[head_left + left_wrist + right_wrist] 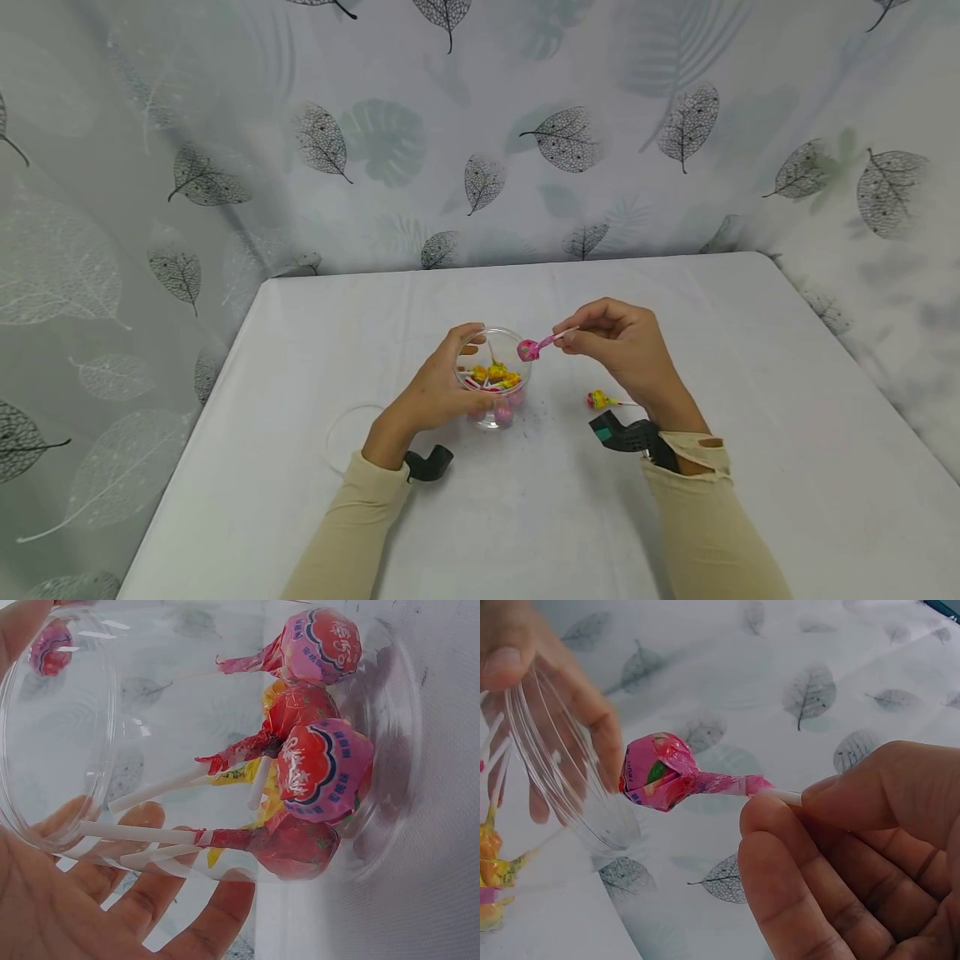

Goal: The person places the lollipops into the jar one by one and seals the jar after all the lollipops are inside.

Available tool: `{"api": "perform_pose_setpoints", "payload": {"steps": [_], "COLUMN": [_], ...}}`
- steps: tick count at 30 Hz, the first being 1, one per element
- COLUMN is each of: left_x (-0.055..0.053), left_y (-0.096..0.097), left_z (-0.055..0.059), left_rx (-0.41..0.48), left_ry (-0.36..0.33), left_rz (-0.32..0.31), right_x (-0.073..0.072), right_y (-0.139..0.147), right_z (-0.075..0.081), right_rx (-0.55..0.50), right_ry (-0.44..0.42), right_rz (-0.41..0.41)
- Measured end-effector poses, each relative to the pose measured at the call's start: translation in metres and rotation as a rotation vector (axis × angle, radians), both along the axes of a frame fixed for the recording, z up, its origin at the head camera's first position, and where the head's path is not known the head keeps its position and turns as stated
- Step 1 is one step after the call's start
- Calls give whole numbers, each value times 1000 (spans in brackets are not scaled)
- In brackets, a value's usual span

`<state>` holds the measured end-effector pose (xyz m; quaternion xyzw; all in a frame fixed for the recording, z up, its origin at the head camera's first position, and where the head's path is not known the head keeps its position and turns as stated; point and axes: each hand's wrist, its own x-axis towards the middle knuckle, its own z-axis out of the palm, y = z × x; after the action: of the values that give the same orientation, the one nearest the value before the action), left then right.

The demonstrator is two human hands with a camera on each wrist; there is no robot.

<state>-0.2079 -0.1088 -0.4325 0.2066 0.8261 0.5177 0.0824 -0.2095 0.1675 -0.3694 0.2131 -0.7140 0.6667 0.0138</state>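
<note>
My left hand (442,387) grips a clear plastic jar (409,742) around its side, thumb in front and fingers behind. Inside the jar are several wrapped lollipops, some pink (324,769), some red (296,847) and some yellow (497,371), with white sticks pointing up toward the open mouth. My right hand (618,342) pinches the white stick of a pink lollipop (658,772) between thumb and forefinger. That lollipop's wrapped head is right beside the jar's rim (562,780), at its right side in the head view.
A yellow-and-pink lollipop (600,400) lies on the white table (510,517) below my right hand. Left of the jar, a thin clear round lid (352,410) lies partly behind my left wrist. Leaf-patterned cloth (480,125) hangs behind and at the sides.
</note>
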Motion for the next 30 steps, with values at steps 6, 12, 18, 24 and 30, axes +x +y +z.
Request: {"api": "perform_pose_setpoints", "payload": {"steps": [6, 12, 18, 24, 30], "left_x": [0, 0, 2, -1, 0], "left_y": [0, -1, 1, 1, 1], "left_z": [0, 0, 6, -2, -2], "left_rx": [-7, 1, 14, 20, 23], "left_ry": [5, -1, -38, -18, -22], "left_rz": [7, 3, 8, 18, 27], "right_x": [-2, -2, -2, -2, -2], "right_y": [-6, -11, -15, -18, -20], "right_z": [-2, -4, -5, -6, -5], "right_rx": [33, 76, 95, 100, 107], "right_ry": [-17, -25, -27, -34, -29], "right_rz": [4, 12, 9, 13, 19]}}
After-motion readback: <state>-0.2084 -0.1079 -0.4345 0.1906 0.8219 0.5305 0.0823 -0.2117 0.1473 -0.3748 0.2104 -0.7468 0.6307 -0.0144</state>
